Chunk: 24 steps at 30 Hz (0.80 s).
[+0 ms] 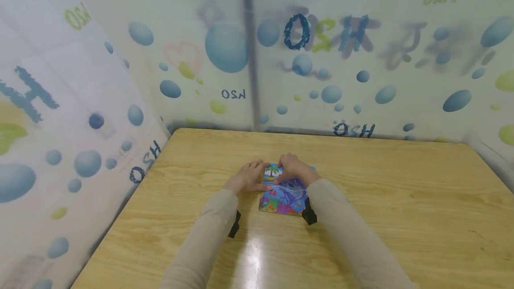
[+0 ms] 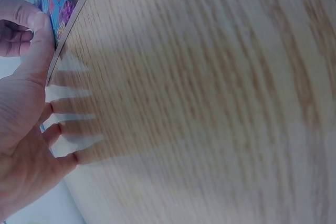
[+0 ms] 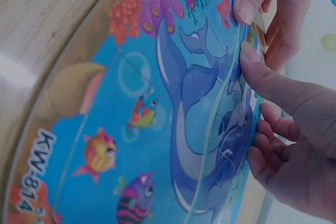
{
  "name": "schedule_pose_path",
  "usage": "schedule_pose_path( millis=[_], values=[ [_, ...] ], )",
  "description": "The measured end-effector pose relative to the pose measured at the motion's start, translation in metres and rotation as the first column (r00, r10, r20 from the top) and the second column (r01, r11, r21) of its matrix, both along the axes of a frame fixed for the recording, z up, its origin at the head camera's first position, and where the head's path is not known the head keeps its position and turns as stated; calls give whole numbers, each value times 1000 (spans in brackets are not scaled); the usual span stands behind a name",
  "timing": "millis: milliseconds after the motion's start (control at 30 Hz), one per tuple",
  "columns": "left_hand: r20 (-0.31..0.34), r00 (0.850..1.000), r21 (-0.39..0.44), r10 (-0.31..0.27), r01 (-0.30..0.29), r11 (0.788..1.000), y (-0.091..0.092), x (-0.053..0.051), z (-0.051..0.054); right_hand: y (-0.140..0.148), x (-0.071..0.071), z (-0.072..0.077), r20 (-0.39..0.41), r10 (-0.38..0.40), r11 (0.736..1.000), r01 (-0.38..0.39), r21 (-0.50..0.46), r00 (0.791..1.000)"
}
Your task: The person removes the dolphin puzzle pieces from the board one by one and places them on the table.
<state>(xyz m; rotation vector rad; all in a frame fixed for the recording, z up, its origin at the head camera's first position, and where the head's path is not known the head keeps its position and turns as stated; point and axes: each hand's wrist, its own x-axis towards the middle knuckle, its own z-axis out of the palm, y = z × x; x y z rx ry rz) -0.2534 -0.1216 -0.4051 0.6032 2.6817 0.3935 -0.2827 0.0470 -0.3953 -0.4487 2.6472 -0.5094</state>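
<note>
A flat picture puzzle (image 1: 281, 197) with a dolphin sea scene lies on the wooden table. Over its face runs a pale raised line, like a seam in clear plastic wrap (image 3: 216, 106). My left hand (image 1: 249, 177) is at its left edge, thumb on the picture; the other fingers spread over the table in the left wrist view. My right hand (image 1: 295, 167) reaches across the upper part, its fingers curled and its thumb beside the seam, seemingly pinching the wrap. Both thumb tips are close together in the right wrist view. The right fingertips' exact hold is partly hidden.
The wooden table (image 1: 401, 200) stretches widely around the puzzle. Curtain-like walls (image 1: 192, 66) printed with blue and green bubbles stand behind it and at the left. A dark wrist device (image 1: 309, 213) shows beneath my right sleeve.
</note>
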Motion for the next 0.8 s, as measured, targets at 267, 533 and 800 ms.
schedule_pose_path(
  millis=[267,533,800],
  values=[
    [-10,1000,-1,18,-18,1000,0,-1,-2,2,0,2,20,6,1000,-6,-19,1000],
    [-9,1000,7,24,-24,1000,0,0,-1,2,-2,-3,47,-28,999,30,-43,999],
    [18,999,10,30,-31,999,1,1,1,6,-1,-10,33,-51,989,55,-136,998]
  ],
)
